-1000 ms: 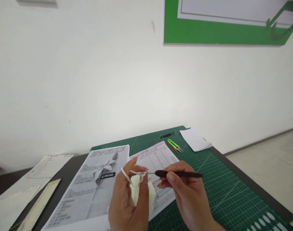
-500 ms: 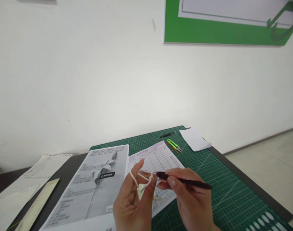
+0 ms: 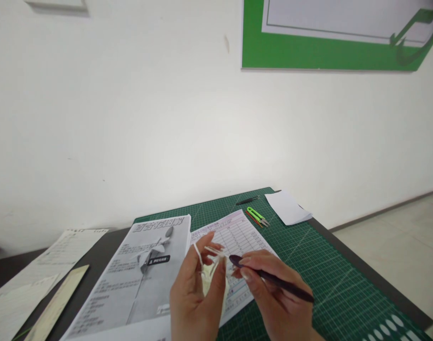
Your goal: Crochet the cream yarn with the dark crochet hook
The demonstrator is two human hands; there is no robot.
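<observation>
My left hand (image 3: 197,293) is raised over the papers, white yarn (image 3: 198,253) looped over its forefinger, thumb and fingers pinching a small pale crocheted piece (image 3: 211,279). My right hand (image 3: 273,298) grips a dark crochet hook (image 3: 273,280) like a pen, its metal tip in the yarn beside the left thumb. Beneath both hands lie a grey printed instruction sheet (image 3: 138,270) and a pink-lined form (image 3: 238,237) on a green cutting mat (image 3: 337,284).
Green thread snips (image 3: 257,214), an orange stick and a dark pen (image 3: 247,200) lie at the mat's far end beside a white paper (image 3: 287,207). More sheets (image 3: 42,265) and a ruler (image 3: 56,303) lie on the dark table at left. White wall behind; floor to the right.
The hook's handle has tipped down to the right and its tip has shifted slightly toward the left fingers. The left hand has turned a little, hiding more of the crocheted piece.
</observation>
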